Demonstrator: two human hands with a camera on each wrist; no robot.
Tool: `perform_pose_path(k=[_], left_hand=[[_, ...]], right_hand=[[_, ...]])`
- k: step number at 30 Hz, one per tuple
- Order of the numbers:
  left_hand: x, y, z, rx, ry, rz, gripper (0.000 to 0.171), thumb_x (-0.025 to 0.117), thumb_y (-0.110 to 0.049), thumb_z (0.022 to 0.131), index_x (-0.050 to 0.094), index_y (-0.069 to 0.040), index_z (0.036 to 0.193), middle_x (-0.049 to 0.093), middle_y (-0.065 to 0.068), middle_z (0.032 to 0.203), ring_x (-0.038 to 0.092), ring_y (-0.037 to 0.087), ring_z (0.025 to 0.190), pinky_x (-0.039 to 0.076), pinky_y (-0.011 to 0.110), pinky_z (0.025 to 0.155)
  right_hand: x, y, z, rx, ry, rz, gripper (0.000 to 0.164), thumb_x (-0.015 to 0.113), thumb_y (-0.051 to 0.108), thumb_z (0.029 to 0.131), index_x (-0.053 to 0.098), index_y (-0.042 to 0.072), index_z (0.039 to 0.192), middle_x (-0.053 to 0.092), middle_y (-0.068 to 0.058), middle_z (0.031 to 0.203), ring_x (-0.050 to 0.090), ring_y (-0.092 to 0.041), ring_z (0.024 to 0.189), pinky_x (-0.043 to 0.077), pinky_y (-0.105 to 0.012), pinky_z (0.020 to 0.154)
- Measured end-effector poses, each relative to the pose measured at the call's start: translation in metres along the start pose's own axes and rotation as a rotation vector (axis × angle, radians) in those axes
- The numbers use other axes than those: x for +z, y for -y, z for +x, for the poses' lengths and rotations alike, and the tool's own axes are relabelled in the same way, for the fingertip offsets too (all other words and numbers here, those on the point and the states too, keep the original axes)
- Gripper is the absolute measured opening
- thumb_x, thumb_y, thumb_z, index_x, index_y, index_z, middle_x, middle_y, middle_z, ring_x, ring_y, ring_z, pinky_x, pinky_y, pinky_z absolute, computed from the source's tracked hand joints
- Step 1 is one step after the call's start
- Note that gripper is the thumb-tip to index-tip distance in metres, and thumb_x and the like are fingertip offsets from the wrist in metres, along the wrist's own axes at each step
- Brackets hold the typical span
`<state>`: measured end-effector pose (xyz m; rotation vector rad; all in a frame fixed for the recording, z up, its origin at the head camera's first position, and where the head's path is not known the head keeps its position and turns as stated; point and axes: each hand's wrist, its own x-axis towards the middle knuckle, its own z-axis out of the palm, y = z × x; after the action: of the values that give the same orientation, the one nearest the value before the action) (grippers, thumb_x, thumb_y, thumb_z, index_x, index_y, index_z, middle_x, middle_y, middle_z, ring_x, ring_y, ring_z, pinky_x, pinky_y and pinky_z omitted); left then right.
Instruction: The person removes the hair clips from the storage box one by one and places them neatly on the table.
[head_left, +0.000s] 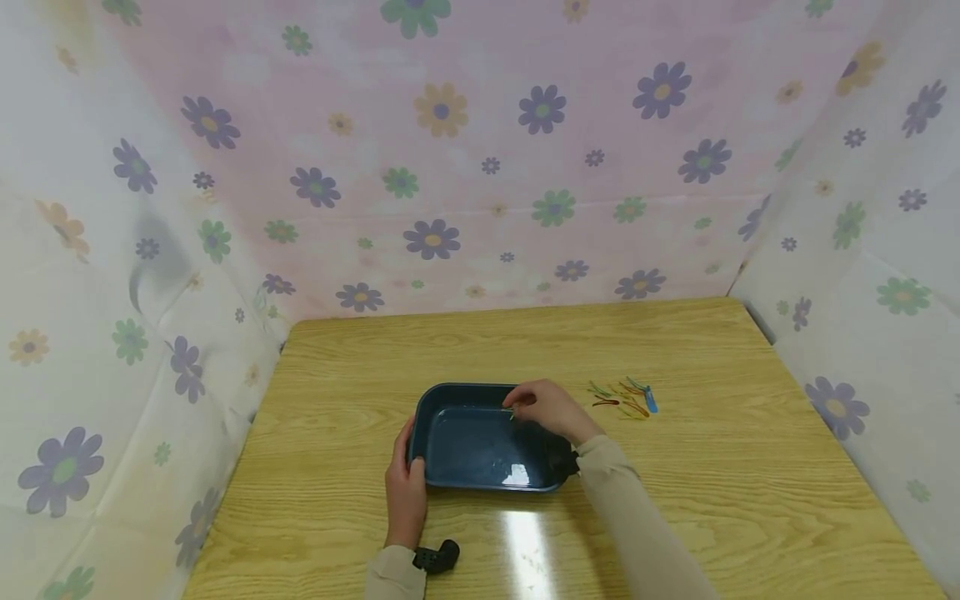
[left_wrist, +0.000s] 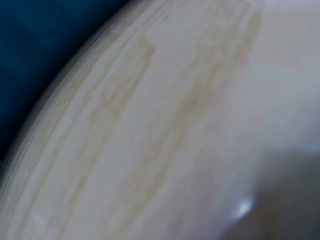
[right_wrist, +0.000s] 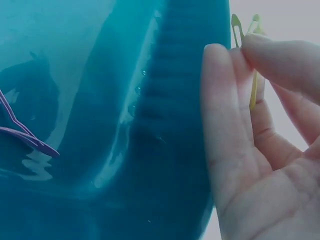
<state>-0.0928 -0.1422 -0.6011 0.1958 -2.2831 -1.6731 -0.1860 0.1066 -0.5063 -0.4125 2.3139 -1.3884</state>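
A dark blue-teal plastic basin point(head_left: 487, 487) stands on the table. My left hand point(head_left: 405, 483) grips its left end, thumb over the rim and fingers along the outer wall. Over the basin's far right part, my right hand point(head_left: 551, 408) pinches a slim yellow-green hair clip point(head_left: 512, 412) between thumb and fingertips. In the right wrist view the yellow-green clip point(right_wrist: 253, 90) pokes out on both sides of the fingers, partly hidden by them. A purple hair clip point(right_wrist: 31, 137) lies in the basin. The left wrist view shows mostly blurred tabletop and a dark blue edge of the basin point(left_wrist: 35, 45).
Right of the basin several hair clips lie loosely grouped on the wood-grain table point(head_left: 337, 375), among them a wide blue one point(head_left: 651, 400) and a dark red one point(head_left: 606, 402). Flowered cloth point(head_left: 480, 192) hangs at the back and both sides.
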Motion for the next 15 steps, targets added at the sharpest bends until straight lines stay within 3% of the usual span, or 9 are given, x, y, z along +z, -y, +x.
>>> perform_pose_path(k=[4,11,15], left_hand=[[0.000,0.000,0.000,0.002,-0.002,-0.010,0.058,0.037,-0.003,0.086,0.037,-0.031,0.136,0.038,-0.015,0.134,0.034,0.007,0.124,0.032,0.039,0.092],[0.001,0.001,-0.001,-0.006,-0.004,-0.003,0.058,0.037,-0.002,0.085,0.037,-0.030,0.137,0.038,-0.016,0.134,0.034,0.006,0.123,0.033,0.034,0.090],[0.001,-0.001,0.000,0.005,-0.015,0.005,0.058,0.038,-0.002,0.085,0.038,-0.029,0.136,0.039,-0.015,0.134,0.035,0.008,0.123,0.033,0.034,0.091]], right_hand=[[-0.004,0.001,-0.003,0.001,-0.026,0.022,0.018,0.056,0.006,0.085,0.065,0.008,0.100,0.061,-0.010,0.094,0.057,-0.017,0.081,0.046,-0.036,0.075],[-0.015,-0.002,-0.011,-0.013,-0.053,0.135,0.020,0.054,0.003,0.086,0.061,-0.001,0.104,0.057,-0.021,0.098,0.055,-0.036,0.090,0.045,-0.044,0.078],[-0.023,-0.008,-0.015,-0.022,-0.074,0.169,0.021,0.055,0.006,0.086,0.061,-0.001,0.105,0.057,-0.021,0.101,0.056,-0.033,0.091,0.044,-0.046,0.079]])
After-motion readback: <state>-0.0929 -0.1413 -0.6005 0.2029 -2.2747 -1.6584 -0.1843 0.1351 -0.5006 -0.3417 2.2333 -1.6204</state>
